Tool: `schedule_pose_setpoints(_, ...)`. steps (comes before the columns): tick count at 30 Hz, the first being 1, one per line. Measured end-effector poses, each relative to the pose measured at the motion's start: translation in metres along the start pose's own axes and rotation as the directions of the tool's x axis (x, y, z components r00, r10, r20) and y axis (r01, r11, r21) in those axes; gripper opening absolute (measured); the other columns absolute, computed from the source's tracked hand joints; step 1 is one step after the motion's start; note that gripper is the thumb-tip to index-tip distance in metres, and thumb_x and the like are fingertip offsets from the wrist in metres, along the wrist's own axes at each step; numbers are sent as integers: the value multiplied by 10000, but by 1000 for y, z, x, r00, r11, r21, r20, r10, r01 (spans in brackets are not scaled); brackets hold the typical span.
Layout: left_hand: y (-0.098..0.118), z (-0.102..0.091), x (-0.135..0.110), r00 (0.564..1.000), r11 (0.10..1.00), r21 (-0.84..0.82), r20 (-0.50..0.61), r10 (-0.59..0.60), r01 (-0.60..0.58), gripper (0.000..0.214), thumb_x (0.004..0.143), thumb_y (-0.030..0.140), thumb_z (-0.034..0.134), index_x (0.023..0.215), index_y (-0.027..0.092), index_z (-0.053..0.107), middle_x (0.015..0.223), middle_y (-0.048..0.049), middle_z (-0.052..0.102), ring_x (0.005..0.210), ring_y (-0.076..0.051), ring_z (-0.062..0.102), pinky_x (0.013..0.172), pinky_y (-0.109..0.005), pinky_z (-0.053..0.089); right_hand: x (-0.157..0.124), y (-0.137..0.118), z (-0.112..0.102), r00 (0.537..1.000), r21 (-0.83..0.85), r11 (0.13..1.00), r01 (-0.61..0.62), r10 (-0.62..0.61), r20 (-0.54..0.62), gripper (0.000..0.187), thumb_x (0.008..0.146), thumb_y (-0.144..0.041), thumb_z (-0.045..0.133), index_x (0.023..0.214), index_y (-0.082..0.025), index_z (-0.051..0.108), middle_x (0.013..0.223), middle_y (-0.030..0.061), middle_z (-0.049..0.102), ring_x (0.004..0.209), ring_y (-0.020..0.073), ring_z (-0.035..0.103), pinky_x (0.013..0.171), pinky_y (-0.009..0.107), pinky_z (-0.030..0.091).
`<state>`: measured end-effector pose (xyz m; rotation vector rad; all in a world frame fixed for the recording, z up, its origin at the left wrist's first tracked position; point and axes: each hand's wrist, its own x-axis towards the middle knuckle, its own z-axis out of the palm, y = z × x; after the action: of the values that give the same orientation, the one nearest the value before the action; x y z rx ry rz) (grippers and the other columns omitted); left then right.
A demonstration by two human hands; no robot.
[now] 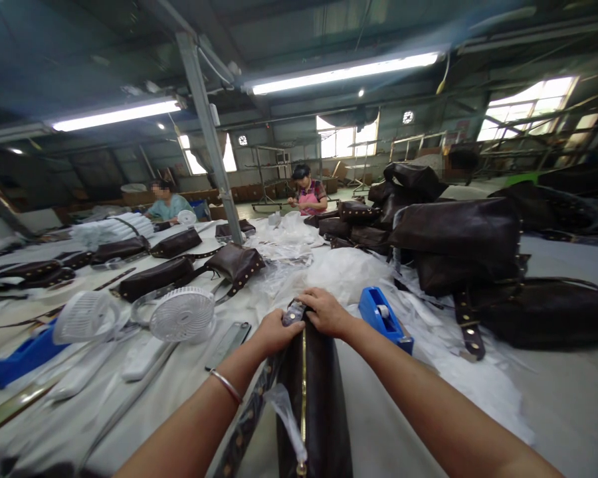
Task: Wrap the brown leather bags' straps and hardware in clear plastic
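A dark brown leather bag [331,398] lies lengthwise in front of me, its gold zipper running along the top. Clear plastic wrap [289,418] hangs by the zipper pull at the near end. At the bag's far end, my left hand [275,330] pinches a studded strap end [294,315] that looks covered in clear film. My right hand [326,312] grips the bag's far end, its fingers curled over the corner beside the strap end. A studded strap [244,425] wrapped in film runs along the bag's left side.
A blue tape dispenser [385,318] stands right of my hands. Left are a phone [228,345], a white fan [182,315] and another blue dispenser [20,355]. Brown bags [458,232] are piled at right. A metal post [212,139] rises ahead; two people sit beyond, another person's head shows at right.
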<state>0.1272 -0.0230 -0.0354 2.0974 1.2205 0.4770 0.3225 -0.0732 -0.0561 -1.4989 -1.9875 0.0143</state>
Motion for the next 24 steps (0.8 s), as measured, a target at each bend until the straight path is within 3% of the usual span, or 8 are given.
schedule_pose_setpoints(4, -16, -14, -19, 975, 971, -200, 200, -93, 134, 461, 711, 607, 701, 788, 158, 634, 648, -1, 593, 630, -184, 563, 552, -269, 384, 1, -3, 2, 1000, -56, 998, 2, -2, 12, 521, 806, -154, 636, 1312, -276, 609, 1357, 112, 563, 1240, 294, 507, 1049, 457, 380)
schedule_pose_setpoints(9, -30, -23, -41, 904, 841, -445, 411, -113, 307, 574, 652, 695, 718, 804, 165, 560, 620, 18, 569, 496, -103, 482, 496, -232, 361, 6, -10, 5, 1000, -115, 993, -5, 8, 23, 469, 836, -214, 631, 1300, -285, 613, 1385, 118, 548, 1263, 310, 487, 1038, 472, 372)
schedule_pose_setpoints(14, -15, -19, -46, 863, 695, -591, 498, -85, 410, 581, 645, 684, 747, 813, 199, 475, 613, 70, 482, 487, -81, 480, 503, -213, 392, 19, -21, 6, 996, -142, 987, 71, -63, 60, 466, 861, -183, 574, 1316, -276, 602, 1420, 119, 530, 1291, 315, 458, 1040, 488, 338)
schedule_pose_setpoints(17, -1, -16, -47, 842, 630, -623, 532, -93, 464, 555, 695, 680, 715, 843, 206, 470, 607, 94, 431, 436, -58, 404, 474, -207, 392, 26, -21, 7, 989, -124, 984, 126, -115, 92, 354, 895, -170, 543, 1216, -257, 666, 1373, 94, 591, 1296, 284, 464, 1063, 467, 305)
schedule_pose_setpoints(24, 18, -3, -52, 839, 591, -620, 504, -203, 516, 399, 884, 588, 540, 832, 212, 416, 582, 122, 322, 383, -28, 213, 416, -162, 291, 29, 2, 18, 996, -19, 998, 65, -63, 61, 270, 910, -121, 530, 1080, -228, 711, 1306, 79, 658, 1390, 289, 407, 1135, 545, 141)
